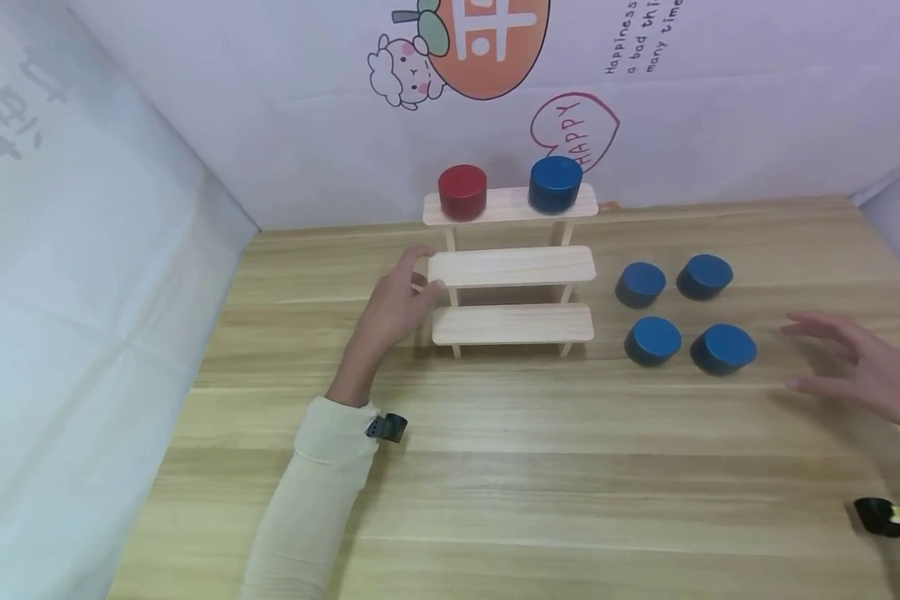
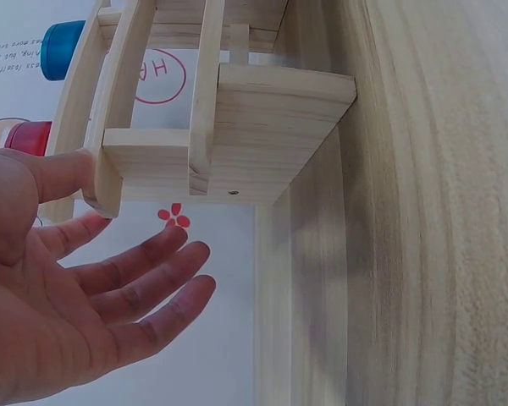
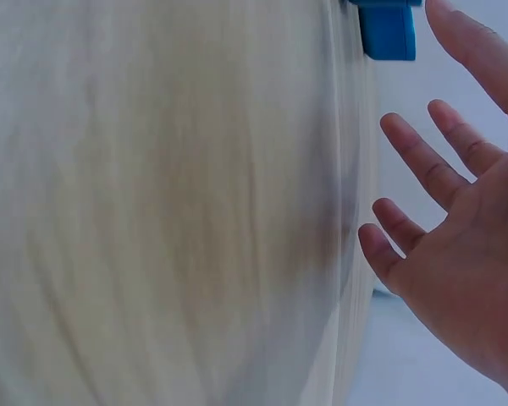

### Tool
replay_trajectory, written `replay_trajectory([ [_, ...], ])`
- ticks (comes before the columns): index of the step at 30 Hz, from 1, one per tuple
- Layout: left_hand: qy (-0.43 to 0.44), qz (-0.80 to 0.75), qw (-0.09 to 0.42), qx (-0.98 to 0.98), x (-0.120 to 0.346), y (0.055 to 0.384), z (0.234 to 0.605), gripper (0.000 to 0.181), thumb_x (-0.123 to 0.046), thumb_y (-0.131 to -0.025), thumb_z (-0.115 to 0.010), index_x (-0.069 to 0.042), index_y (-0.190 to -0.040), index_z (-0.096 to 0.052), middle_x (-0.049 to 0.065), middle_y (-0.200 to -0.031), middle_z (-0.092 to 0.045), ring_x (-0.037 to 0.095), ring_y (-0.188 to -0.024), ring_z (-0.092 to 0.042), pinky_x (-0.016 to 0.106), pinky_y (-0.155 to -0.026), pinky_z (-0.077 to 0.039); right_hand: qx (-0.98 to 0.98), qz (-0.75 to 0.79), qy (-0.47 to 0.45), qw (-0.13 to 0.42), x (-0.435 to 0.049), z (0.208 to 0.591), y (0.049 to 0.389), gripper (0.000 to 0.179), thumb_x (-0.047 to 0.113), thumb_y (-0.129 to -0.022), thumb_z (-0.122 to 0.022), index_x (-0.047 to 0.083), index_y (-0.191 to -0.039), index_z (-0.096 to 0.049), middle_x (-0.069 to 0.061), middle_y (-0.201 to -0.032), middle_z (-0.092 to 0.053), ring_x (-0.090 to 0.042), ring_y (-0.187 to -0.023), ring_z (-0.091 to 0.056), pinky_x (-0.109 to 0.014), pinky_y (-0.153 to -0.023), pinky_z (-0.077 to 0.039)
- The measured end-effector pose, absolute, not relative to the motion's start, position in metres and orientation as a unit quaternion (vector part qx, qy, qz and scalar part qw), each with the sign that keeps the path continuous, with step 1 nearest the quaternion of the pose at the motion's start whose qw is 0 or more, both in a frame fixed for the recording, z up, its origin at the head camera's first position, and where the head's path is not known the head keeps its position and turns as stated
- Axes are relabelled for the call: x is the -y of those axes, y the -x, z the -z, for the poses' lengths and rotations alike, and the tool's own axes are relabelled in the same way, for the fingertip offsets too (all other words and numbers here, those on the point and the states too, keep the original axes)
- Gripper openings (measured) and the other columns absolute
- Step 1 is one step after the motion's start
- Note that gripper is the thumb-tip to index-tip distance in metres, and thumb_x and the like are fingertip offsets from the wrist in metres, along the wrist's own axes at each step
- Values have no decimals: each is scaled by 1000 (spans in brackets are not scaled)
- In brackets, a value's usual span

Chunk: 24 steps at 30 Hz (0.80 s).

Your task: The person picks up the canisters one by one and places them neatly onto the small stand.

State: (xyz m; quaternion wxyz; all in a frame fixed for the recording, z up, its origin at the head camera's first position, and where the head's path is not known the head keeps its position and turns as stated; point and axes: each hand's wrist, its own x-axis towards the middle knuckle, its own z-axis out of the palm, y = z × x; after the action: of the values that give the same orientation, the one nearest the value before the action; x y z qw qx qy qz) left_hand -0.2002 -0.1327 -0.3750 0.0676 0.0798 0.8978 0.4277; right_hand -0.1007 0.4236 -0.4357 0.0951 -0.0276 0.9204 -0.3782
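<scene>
A three-tier wooden stand (image 1: 512,267) rises in steps toward the back wall. My left hand (image 1: 399,304) pinches the left end of its middle tier between thumb and forefinger, the other fingers spread below, as the left wrist view shows. On the top tier sit a red cylinder (image 1: 462,193) at left and a blue cylinder (image 1: 556,185) at right. Right of the stand, several blue cylinders (image 1: 653,342) are grouped on the table. My right hand (image 1: 866,367) hovers with spread fingers to the right of the nearest blue cylinder (image 1: 723,349), holding nothing.
The wood-grain table (image 1: 540,500) runs back to a white printed cloth (image 1: 307,150). Another cloth wall (image 1: 82,317) closes off the left side. A black strap device (image 1: 387,427) is on the left wrist, another (image 1: 888,517) by the right one.
</scene>
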Motion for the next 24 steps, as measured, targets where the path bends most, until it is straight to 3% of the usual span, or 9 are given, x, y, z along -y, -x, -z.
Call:
replay_trajectory([
  [2, -77, -429, 67, -897, 133, 199, 376, 54, -29, -101, -57, -18, -151, -39, 18, -129, -60, 30, -115, -59, 48, -84, -52, -924, 367, 38, 100, -419, 433, 104, 92, 19, -90, -76, 14, -161, -17, 22, -137, -34, -47, -146, -3, -74, -107, 2],
  [5, -79, -432, 65, -896, 134, 199, 377, 54, -29, -101, -57, -19, -151, -39, 18, -130, -59, 30, -117, -58, 48, -85, -51, -924, 365, 54, 100, -410, 433, 107, 87, 19, -90, -77, 11, -158, -24, 12, -137, -39, -39, -149, -4, -72, -108, 3],
  [11, -82, -437, 63, -893, 134, 199, 377, 54, -30, -101, -57, -20, -151, -39, 17, -129, -60, 28, -115, -58, 47, -84, -52, -921, 369, 88, 90, -392, 434, 114, 86, 16, -87, -79, 5, -155, -29, -22, -142, -38, -37, -149, -5, -72, -108, 3],
  [17, -79, -437, 63, -894, 135, 198, 377, 53, -30, -101, -58, -21, -150, -40, 16, -127, -60, 27, -114, -59, 47, -82, -52, -923, 362, 106, 78, -382, 435, 122, 83, 16, -83, -83, 4, -151, -37, -27, -147, -38, -30, -148, -14, -68, -111, -1],
  [24, -83, -439, 62, -893, 135, 198, 378, 53, -30, -101, -57, -20, -150, -39, 18, -129, -59, 29, -116, -59, 48, -84, -52, -921, 367, 104, 80, -378, 437, 126, 84, 17, -81, -85, 1, -149, -39, -29, -147, -38, -40, -147, -14, -72, -109, -3],
])
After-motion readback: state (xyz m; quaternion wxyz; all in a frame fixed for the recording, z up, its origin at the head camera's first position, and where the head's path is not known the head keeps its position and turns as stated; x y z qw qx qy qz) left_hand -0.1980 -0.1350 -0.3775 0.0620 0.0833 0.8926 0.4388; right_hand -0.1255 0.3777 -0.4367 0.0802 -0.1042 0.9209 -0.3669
